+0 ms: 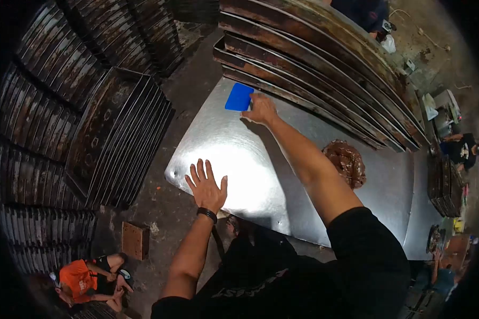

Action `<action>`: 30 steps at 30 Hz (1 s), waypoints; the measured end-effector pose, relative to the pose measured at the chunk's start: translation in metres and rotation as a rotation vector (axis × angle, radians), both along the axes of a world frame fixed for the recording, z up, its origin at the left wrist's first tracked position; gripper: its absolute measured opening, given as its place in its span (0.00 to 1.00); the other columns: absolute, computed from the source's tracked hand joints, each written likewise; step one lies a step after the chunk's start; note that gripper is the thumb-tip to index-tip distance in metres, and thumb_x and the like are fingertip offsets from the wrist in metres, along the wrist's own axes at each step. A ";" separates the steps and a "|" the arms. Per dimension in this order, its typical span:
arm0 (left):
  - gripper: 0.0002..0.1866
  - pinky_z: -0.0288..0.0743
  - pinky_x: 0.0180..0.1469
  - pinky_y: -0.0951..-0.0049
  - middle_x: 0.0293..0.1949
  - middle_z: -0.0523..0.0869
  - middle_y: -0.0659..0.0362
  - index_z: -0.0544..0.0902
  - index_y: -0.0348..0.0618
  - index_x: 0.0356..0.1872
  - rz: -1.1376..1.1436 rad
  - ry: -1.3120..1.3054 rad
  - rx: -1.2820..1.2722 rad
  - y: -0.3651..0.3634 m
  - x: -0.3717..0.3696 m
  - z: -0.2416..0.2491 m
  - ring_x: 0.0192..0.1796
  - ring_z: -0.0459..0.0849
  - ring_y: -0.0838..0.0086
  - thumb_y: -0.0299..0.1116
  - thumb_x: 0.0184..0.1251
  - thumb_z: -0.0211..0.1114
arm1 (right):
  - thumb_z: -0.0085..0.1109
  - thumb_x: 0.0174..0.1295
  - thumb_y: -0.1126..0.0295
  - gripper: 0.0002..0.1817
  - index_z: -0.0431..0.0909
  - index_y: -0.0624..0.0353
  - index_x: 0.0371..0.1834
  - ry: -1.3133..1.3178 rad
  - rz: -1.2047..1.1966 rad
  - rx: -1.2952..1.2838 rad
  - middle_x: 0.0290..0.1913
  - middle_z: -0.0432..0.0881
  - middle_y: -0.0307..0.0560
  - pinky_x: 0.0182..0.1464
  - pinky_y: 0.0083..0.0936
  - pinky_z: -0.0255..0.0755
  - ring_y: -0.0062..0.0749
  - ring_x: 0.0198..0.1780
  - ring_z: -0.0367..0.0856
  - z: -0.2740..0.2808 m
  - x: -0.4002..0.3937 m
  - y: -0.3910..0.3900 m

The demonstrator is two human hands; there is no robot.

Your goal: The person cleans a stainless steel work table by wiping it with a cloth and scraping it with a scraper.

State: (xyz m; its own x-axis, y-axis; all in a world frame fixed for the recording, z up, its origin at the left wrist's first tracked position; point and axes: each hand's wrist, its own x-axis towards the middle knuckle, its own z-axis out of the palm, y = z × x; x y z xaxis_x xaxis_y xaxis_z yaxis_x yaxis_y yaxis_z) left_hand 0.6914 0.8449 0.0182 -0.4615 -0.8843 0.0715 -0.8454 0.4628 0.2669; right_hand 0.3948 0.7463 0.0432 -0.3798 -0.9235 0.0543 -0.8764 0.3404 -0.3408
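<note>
A shiny metal tabletop (234, 159) lies in front of me. Near its far left part, my right hand (261, 109) is closed on the right edge of a flat blue scraper (239, 97). My left hand (206, 187) rests at the table's near left edge, fingers spread, with nothing in it. A brown glossy mass (345, 164) sits on the table to the right, just beyond my right forearm.
Long rusty trays (308, 64) are stacked along the table's far side. More dark trays (120, 143) stand on the left. A wooden block (135, 241) and a seated person in orange (79, 282) are at the lower left. Other people (462, 151) are at the right.
</note>
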 end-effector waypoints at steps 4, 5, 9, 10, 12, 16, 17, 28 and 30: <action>0.39 0.32 0.70 0.43 0.71 0.53 0.48 0.57 0.38 0.69 0.019 -0.009 0.017 0.000 0.001 -0.002 0.73 0.43 0.51 0.56 0.64 0.47 | 0.71 0.36 0.42 0.55 0.59 0.61 0.67 0.053 -0.007 0.105 0.63 0.65 0.60 0.63 0.40 0.63 0.51 0.63 0.66 -0.001 0.003 -0.041; 0.39 0.33 0.70 0.43 0.71 0.53 0.48 0.57 0.39 0.69 0.023 -0.003 0.028 0.000 0.000 -0.001 0.73 0.43 0.51 0.57 0.63 0.47 | 0.71 0.36 0.41 0.55 0.59 0.61 0.67 0.043 -0.021 0.135 0.63 0.65 0.60 0.63 0.39 0.63 0.51 0.63 0.65 -0.004 0.001 -0.049; 0.39 0.35 0.71 0.44 0.70 0.54 0.48 0.58 0.39 0.68 0.020 -0.081 -0.009 -0.001 -0.002 -0.001 0.73 0.44 0.52 0.56 0.62 0.49 | 0.72 0.29 0.37 0.55 0.66 0.64 0.60 0.041 -0.002 0.090 0.58 0.71 0.60 0.64 0.37 0.60 0.49 0.62 0.67 -0.021 -0.013 -0.060; 0.39 0.35 0.71 0.44 0.70 0.55 0.48 0.58 0.39 0.68 0.025 -0.087 -0.014 0.000 -0.004 0.000 0.73 0.44 0.52 0.56 0.63 0.48 | 0.73 0.28 0.39 0.55 0.66 0.62 0.60 -0.025 0.016 0.146 0.57 0.72 0.59 0.62 0.37 0.63 0.51 0.61 0.68 -0.008 -0.009 -0.050; 0.39 0.36 0.70 0.43 0.70 0.54 0.48 0.59 0.38 0.68 0.003 -0.053 -0.045 0.002 -0.004 0.000 0.73 0.45 0.51 0.57 0.63 0.48 | 0.77 0.26 0.45 0.55 0.64 0.56 0.63 -0.060 0.032 0.172 0.57 0.71 0.59 0.59 0.39 0.67 0.52 0.60 0.68 -0.002 0.010 -0.027; 0.40 0.37 0.69 0.41 0.69 0.55 0.45 0.59 0.35 0.67 -0.042 0.003 -0.027 -0.003 0.000 -0.001 0.72 0.46 0.48 0.56 0.62 0.49 | 0.77 0.28 0.59 0.55 0.59 0.52 0.67 -0.097 0.151 0.159 0.65 0.61 0.57 0.60 0.45 0.66 0.51 0.64 0.63 0.002 0.046 0.029; 0.40 0.37 0.69 0.41 0.68 0.56 0.43 0.59 0.33 0.67 -0.065 0.020 -0.026 -0.004 0.002 -0.002 0.71 0.46 0.47 0.55 0.61 0.51 | 0.77 0.26 0.60 0.57 0.59 0.50 0.68 -0.132 0.135 0.179 0.69 0.57 0.57 0.63 0.44 0.63 0.52 0.68 0.59 0.002 0.049 0.038; 0.30 0.55 0.61 0.51 0.59 0.67 0.48 0.71 0.41 0.58 -0.623 0.120 0.011 -0.082 0.059 0.016 0.62 0.62 0.54 0.46 0.56 0.63 | 0.77 0.31 0.47 0.58 0.58 0.64 0.65 -0.141 -0.584 0.320 0.57 0.67 0.60 0.58 0.42 0.68 0.50 0.62 0.66 0.035 0.122 0.031; 0.30 0.56 0.60 0.52 0.58 0.69 0.48 0.72 0.41 0.58 -0.648 0.151 -0.036 -0.085 0.060 0.009 0.61 0.64 0.55 0.48 0.57 0.61 | 0.78 0.30 0.47 0.54 0.61 0.63 0.60 -0.216 -0.649 0.311 0.54 0.70 0.59 0.54 0.42 0.71 0.52 0.59 0.70 0.032 0.123 0.027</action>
